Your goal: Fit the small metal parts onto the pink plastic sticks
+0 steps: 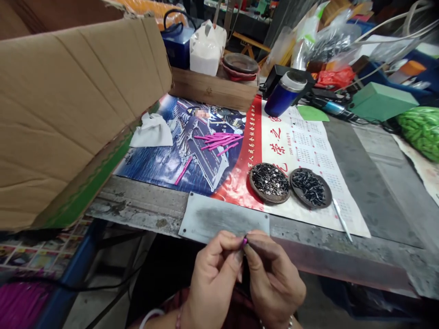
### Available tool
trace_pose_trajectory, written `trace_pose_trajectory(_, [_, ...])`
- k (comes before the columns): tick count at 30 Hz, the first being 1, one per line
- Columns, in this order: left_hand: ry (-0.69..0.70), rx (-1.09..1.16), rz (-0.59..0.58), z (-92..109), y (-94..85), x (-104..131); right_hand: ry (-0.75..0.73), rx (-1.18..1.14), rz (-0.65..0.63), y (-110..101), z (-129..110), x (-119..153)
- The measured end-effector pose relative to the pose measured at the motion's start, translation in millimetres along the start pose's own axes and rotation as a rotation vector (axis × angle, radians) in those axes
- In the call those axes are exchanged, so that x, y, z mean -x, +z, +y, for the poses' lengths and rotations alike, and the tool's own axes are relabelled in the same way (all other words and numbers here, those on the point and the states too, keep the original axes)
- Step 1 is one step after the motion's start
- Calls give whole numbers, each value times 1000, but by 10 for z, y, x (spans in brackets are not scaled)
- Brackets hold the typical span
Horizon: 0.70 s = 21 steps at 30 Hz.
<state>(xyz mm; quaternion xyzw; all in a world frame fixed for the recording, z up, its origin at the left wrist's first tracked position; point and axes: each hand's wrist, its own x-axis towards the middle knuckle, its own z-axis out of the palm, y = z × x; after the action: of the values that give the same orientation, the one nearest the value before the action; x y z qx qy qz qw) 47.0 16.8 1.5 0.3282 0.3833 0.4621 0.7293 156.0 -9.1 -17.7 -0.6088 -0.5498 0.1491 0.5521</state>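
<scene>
In front of my body, both hands meet just past the table's near edge. My left hand (pixel 216 272) is closed, its thumb and forefinger pinched against a slim magenta stick (pixel 244 241). My right hand (pixel 274 278) pinches the same stick from the other side. Only a short bit of it shows, with a dark spot at its tip; the fingers hide the rest. Beyond the hands lies a grey metal plate (pixel 222 218). Several more magenta sticks (pixel 219 140) are heaped on a poster calendar (pixel 308 137), and a few lie apart to their left.
A round dish of small metal parts (pixel 270 183) stands beside a dish of dark screw-like pieces (pixel 311 188). A white pen-like tool (pixel 342 220) lies at right. A blue cup (pixel 281 97) stands farther back. A large cardboard box (pixel 85 100) blocks the left side.
</scene>
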Motion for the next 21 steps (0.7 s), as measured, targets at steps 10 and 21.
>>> trace_pose_trajectory(10, [227, -209, 1, -9, -34, 42, -152, 188, -56, 30, -35, -134])
trace_pose_trajectory(21, [202, -154, 2, 46, -9, 106, -99, 26, -226, 54, -132, -203])
